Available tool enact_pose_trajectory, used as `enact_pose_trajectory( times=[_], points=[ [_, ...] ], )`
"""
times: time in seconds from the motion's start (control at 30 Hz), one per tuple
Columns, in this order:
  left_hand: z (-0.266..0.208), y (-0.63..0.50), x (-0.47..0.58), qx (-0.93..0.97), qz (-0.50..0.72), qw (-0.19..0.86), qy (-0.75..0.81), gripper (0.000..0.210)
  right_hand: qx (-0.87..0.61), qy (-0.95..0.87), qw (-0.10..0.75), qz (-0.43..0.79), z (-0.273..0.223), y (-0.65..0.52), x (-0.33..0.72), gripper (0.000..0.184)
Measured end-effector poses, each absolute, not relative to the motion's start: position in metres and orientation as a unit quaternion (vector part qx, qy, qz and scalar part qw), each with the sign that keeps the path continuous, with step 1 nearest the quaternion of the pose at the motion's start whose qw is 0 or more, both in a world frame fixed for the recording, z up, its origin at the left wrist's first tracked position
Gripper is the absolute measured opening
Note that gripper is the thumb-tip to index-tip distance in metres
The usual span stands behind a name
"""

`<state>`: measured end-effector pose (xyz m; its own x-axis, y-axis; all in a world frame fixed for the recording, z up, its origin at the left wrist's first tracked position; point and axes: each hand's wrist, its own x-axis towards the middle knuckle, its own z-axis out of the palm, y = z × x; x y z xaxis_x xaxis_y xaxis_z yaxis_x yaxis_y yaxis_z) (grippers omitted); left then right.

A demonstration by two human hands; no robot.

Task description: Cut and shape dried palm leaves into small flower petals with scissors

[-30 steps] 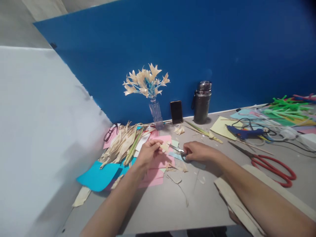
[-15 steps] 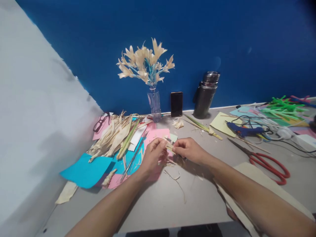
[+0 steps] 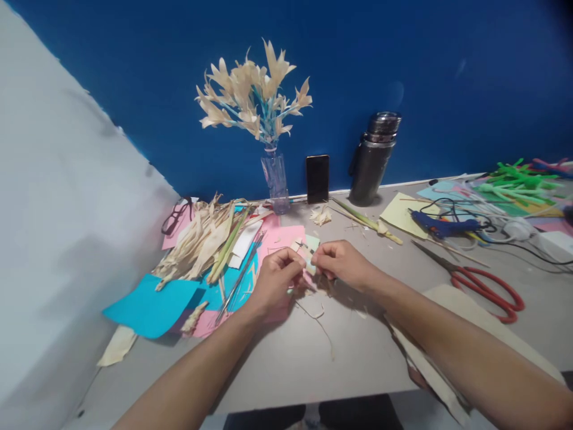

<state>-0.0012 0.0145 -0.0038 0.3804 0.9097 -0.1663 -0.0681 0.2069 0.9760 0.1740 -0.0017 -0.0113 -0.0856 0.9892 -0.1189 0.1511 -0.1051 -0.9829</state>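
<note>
My left hand (image 3: 278, 273) and my right hand (image 3: 341, 263) are close together over the middle of the desk, fingertips a small gap apart. Both are closed in a pinch. A small pale piece of dried corn husk, mostly hidden, is between the fingers; its exact outline is unclear. Beneath and behind the fingertips lie pink paper (image 3: 286, 239) and a pale green slip. Small husk scraps lie under the hands, and a thin curled strand (image 3: 320, 325) lies in front of them.
Left lies a heap of dried husks (image 3: 197, 239) beside blue paper (image 3: 152, 307). Husk flowers (image 3: 255, 89) stand in a plastic bottle (image 3: 275, 182). A phone (image 3: 317, 179) and thermos (image 3: 375, 161) stand behind. Right are red-handled scissors (image 3: 483, 289) and a blue glue gun (image 3: 443, 227).
The husk strip held between both hands now shows less, and the fingertips have a small gap between them. The whole view has shifted slightly, with the desk things sitting a little higher and further left.
</note>
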Motion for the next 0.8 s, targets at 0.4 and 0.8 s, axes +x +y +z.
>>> enact_pose_trajectory(
  times=[0.4, 0.8],
  points=[
    [-0.003, 0.016, -0.009, 0.647, 0.431, 0.482, 0.405, 0.015, -0.516, -0.502, 0.41, 0.56, -0.001, -0.009, 0.17, 0.015],
    [-0.002, 0.011, -0.001, 0.42, 0.39, 0.736, 0.361, 0.021, -0.518, -0.538, 0.447, 0.492, 0.006, -0.013, 0.167, 0.011]
  ],
)
